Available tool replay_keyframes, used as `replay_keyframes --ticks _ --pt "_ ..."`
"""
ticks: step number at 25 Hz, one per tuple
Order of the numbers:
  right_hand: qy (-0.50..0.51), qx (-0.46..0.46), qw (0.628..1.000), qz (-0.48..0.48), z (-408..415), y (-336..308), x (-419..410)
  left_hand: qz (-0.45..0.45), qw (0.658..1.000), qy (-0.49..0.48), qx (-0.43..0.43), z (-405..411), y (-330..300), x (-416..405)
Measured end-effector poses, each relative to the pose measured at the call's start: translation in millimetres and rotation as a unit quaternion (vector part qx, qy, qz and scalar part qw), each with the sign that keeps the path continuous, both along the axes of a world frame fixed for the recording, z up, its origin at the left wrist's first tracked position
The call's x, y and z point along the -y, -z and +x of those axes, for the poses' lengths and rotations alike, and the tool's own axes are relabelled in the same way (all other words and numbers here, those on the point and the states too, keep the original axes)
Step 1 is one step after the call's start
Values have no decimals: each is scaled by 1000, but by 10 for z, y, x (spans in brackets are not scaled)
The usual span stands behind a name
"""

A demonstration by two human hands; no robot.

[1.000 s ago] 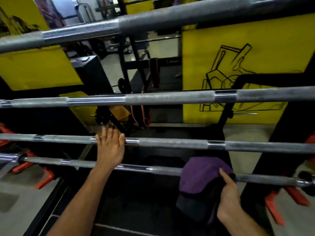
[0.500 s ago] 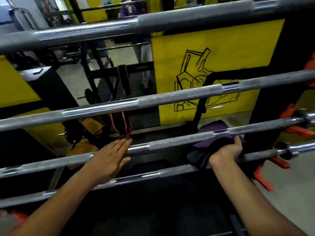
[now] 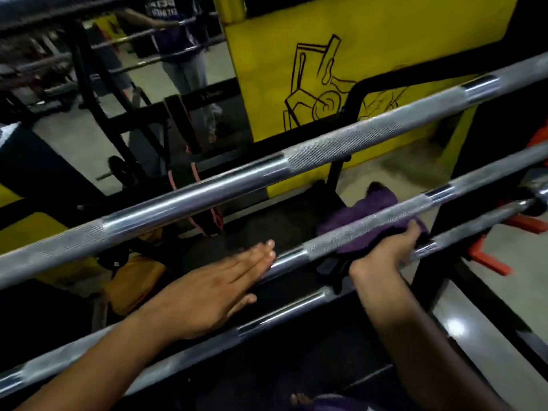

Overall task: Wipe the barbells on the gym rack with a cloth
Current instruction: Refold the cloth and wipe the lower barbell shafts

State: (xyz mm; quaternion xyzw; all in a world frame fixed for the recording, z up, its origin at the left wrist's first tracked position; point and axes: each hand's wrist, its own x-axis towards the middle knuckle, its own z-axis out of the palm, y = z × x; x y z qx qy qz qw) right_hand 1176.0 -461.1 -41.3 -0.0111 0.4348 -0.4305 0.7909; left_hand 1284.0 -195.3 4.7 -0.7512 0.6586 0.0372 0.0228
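Right hand (image 3: 382, 256) grips cloth (image 3: 370, 209) round lowest bar (image 3: 281, 311), mid-wipe; left hand (image 3: 207, 295) flat, fingers straight. Upper bars probably still unwiped.

barbells (image 3: 341, 146) cut off both edges, cloth (image 3: 376, 203) half hidden — background blurred

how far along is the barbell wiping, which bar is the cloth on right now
Nothing shows which bars are already wiped. In hand: the right hand grips the purple cloth against the lowest barbell, near its right end. The left hand lies flat on the barbell above. At least the middle barbell and the top barbell have no cloth on them.
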Motion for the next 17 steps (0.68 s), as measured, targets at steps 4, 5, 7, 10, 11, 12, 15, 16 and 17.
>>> replay_keyframes --ticks 4,5,7,10,11,12,15,16,17 --pt "-40 -27 999 -6 87 -143 -613 -26 1000 5 -15 26 58 -31" --pt "-36 -25 999 -12 84 -165 -629 -29 999 2 -24 39 64 -43" --pt "-22 -43 998 -46 67 -165 -507 -29 998 11 -46 59 73 -46" --pt "16 -73 991 -115 -23 -177 14 -34 997 36 -66 98 96 -41" --pt "29 -80 987 -137 -78 -179 236 -33 996 41 -73 105 103 -45" --pt "42 -89 984 -146 -136 -182 460 -29 995 43 -79 105 103 -49" --pt "50 -107 981 -155 -263 -336 740 -31 995 51 -79 101 119 -41" --pt "46 -104 982 -149 -266 -354 723 -28 995 50 -79 100 115 -37" --pt "41 -92 984 -147 -255 -384 655 -24 995 49 -81 107 119 -31"
